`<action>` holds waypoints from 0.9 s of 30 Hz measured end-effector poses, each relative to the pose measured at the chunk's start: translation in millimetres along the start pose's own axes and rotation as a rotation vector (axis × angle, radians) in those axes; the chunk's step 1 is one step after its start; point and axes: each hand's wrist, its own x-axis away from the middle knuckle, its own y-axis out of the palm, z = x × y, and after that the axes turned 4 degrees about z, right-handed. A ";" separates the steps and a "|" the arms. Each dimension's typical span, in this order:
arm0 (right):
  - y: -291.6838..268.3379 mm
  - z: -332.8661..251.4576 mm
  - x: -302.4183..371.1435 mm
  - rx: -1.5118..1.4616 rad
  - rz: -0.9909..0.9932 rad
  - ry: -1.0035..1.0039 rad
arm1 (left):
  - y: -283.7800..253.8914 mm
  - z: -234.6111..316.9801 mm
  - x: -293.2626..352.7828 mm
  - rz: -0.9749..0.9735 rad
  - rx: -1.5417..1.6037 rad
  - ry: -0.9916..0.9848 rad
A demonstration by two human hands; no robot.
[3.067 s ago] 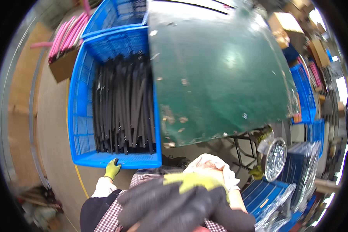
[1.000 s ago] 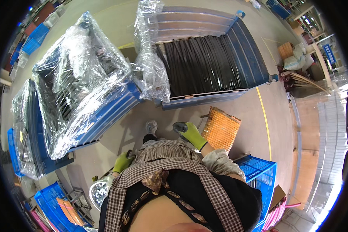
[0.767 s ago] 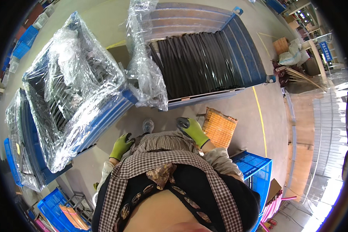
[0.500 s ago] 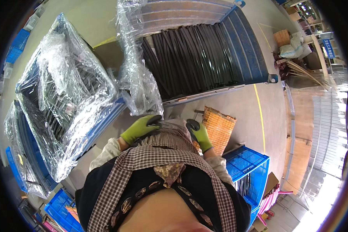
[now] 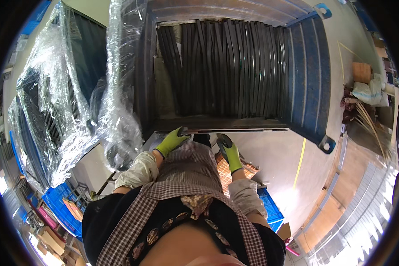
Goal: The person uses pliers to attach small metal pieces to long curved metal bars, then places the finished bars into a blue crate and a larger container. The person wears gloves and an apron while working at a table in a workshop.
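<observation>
Both hands wear lime-green gloves with dark coated fingers. My left hand (image 5: 172,142) is at the near edge of a large blue metal bin (image 5: 310,80), in front of my apron. Its fingers are partly spread, and no held thing shows. My right hand (image 5: 230,154) hangs just short of the same edge, its fingers loosely bent and apart, with nothing visible in them. Inside the bin, long black strips (image 5: 226,66) lie side by side, running away from me. Some on the left lie slanted. The undersides of both hands are hidden.
Clear plastic wrap (image 5: 119,102) hangs over the bin's left side, and more covers crates (image 5: 44,115) at the left. An orange grid-like panel (image 5: 224,173) and a blue plastic crate (image 5: 270,208) are at my right. Wooden sticks (image 5: 370,126) and sacks stand far right.
My view has turned and come closer to the bin, which now appears larger and squarer ahead. Both hands have come to its near edge. The strips look unchanged.
</observation>
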 end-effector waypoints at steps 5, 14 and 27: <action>39.9 96.9 -117.7 -0.135 0.042 -0.122 | 13.3 -106.4 -121.6 0.051 0.552 -0.083; 76.4 188.5 -323.5 0.758 0.279 0.280 | -21.0 -190.5 -296.1 0.050 0.563 -0.215; 143.7 226.2 -319.6 0.475 0.371 0.180 | -1.3 -212.9 -381.7 0.574 0.013 -0.090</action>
